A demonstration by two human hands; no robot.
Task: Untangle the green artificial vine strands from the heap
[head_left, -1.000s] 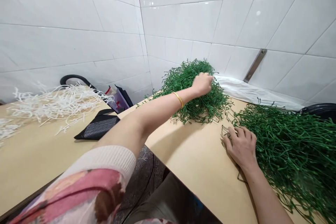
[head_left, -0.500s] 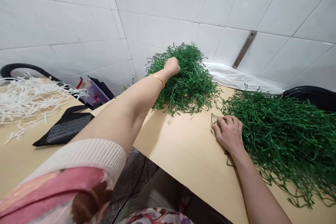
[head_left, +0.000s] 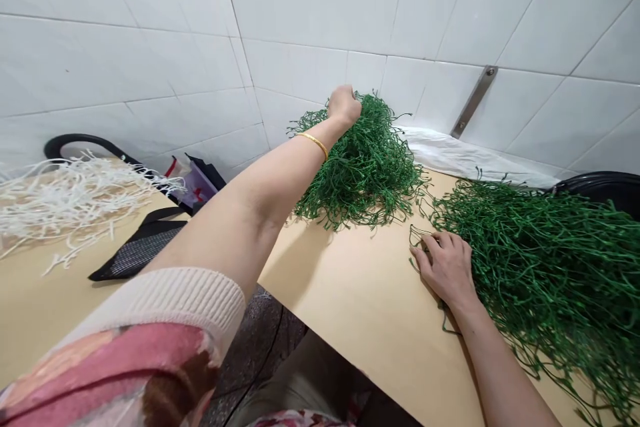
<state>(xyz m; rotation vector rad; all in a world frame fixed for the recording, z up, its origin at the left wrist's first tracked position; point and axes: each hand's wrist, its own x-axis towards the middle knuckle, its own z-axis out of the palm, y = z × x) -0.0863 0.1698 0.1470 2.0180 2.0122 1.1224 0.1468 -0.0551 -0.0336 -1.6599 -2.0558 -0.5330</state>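
Green strands (head_left: 373, 167), pointing every way, left hand (head_left: 345, 104) closed, perhaps on some, right hand (head_left: 447, 267) half-open

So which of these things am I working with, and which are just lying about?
In use:
- far pile of green cords, left hand at its top
- nearer heap of green cords, right hand beside it

Seemingly just lying about:
- white cords
- black mesh pouch
- crumpled white sheeting

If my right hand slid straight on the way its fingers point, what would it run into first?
Your right hand would first meet the loose green strands at its fingertips, perhaps already touching them. Beyond those, probably the farther green heap, though depth is hard to judge.
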